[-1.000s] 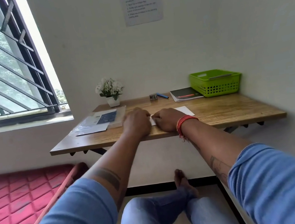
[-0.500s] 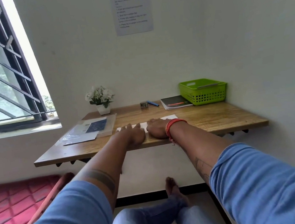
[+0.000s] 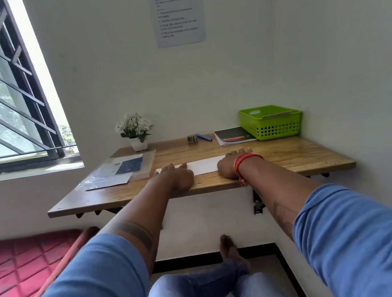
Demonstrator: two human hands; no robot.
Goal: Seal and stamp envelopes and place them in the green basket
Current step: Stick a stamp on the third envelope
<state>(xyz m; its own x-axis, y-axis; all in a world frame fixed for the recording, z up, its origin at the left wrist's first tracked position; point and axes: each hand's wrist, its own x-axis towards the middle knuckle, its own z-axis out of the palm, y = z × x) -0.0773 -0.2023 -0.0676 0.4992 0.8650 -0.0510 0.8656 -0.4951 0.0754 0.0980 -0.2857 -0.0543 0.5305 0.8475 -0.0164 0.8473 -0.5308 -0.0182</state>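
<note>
A white envelope [image 3: 203,166] lies flat near the front edge of the wooden table [image 3: 302,157]. My left hand [image 3: 177,177] rests palm down on the envelope's left end, fingers spread flat. My right hand [image 3: 229,166], with a red thread band at the wrist, presses flat on its right end. Neither hand grips anything. The green basket [image 3: 270,122] stands at the table's back right corner against the wall, with something flat lying inside it. A clear plastic sleeve holding a blue sheet [image 3: 123,169] lies at the table's left.
A small tape roll [image 3: 192,139] and a blue pen [image 3: 204,137] lie at the back middle, a dark notebook [image 3: 233,136] beside the basket. A white pot of flowers [image 3: 136,133] stands at the back left. Walls close the back and right; a red mattress [image 3: 19,268] lies lower left.
Both hands have slid apart along the envelope, from touching at its middle to its two ends. The camera view has shifted slightly.
</note>
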